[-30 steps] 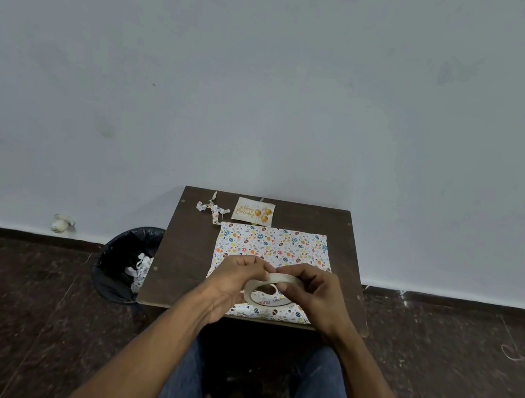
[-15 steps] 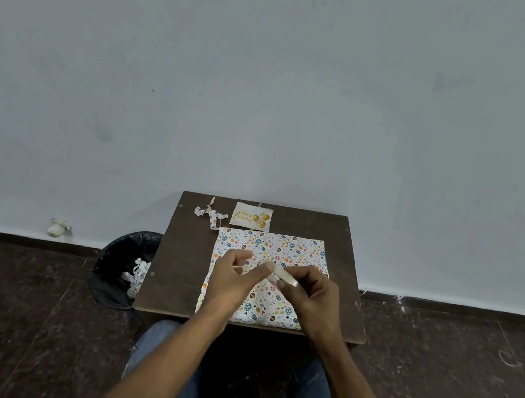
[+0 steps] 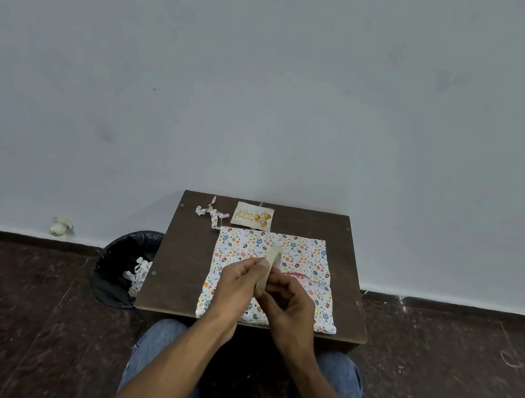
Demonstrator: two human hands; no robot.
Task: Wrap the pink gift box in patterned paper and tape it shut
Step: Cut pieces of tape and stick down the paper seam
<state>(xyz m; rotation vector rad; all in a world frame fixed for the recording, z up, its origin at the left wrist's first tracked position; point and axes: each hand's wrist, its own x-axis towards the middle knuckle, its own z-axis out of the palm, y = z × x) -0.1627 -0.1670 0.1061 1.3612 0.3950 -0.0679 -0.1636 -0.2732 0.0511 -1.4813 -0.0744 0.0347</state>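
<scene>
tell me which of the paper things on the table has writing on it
The small card at the far edge, with gold lettering and balloons. The wrapping paper shows only coloured patterns, and the crumpled paper strip left of the card shows none.

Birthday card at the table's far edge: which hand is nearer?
Left. The left hand sits almost straight below the birthday card; the right hand is lower and off to the right. Both grip the tape roll, well short of the card.

small card (image 3: 252, 215) at the table's far edge, gold script reading "Happy Birthday", beside gold balloons
</scene>
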